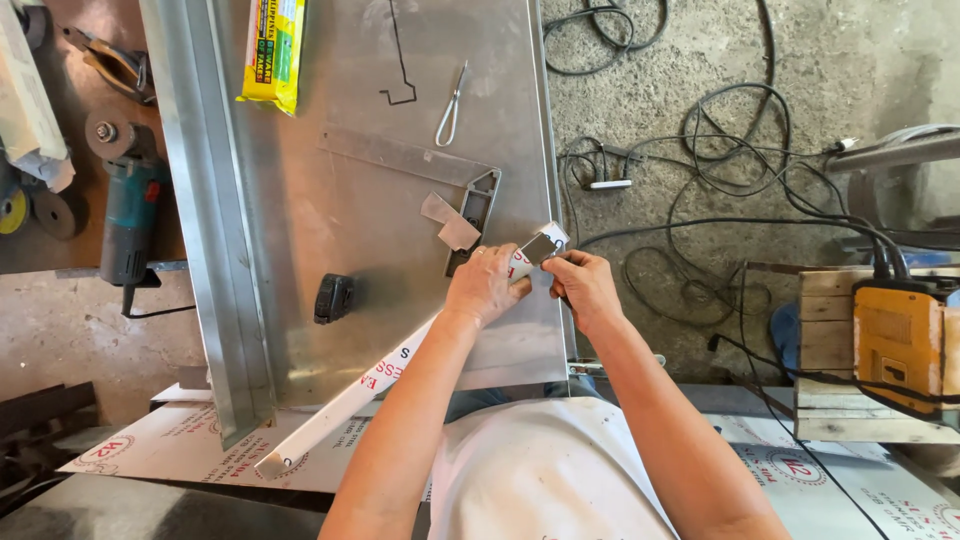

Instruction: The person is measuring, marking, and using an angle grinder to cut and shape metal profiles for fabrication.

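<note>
Two hands: both meet at the upper end of one long white strip (400, 365), over the right edge of the metal sheet (350, 200).
Left hand (486, 285): fingers curled and closed around the strip just below its top end, knuckles up.
Right hand (583, 285): fingertips pinched on a small grey metal clip (540, 247) at the strip's very tip; touching the left hand or nearly so, I cannot tell which.
White strip: narrow, with red and dark print, running aslant from the hands down and left across the lower corner of the metal sheet, its far end past the sheet's lower edge.
Metal sheet: large, dull silver, lying flat; it is the landmark for all below.
Folded channel (215, 230): long bent metal length along the sheet's left side.
Try square (440, 180): on the sheet, just above the hands, with two small offcuts (450, 222) beside its handle.
Black tape measure (334, 298): on the sheet, left of the hands.
Scriber (452, 105): thin wire tool, upper part of the sheet.
Yellow packet (273, 50): at the sheet's top edge.
Angle grinder (130, 205): left of the sheet, on the brown bench.
Cables (700, 150): looped on the concrete floor right of the sheet.
Yellow machine (897, 345): far right of the sheet, on a wooden crate (830, 340).
</note>
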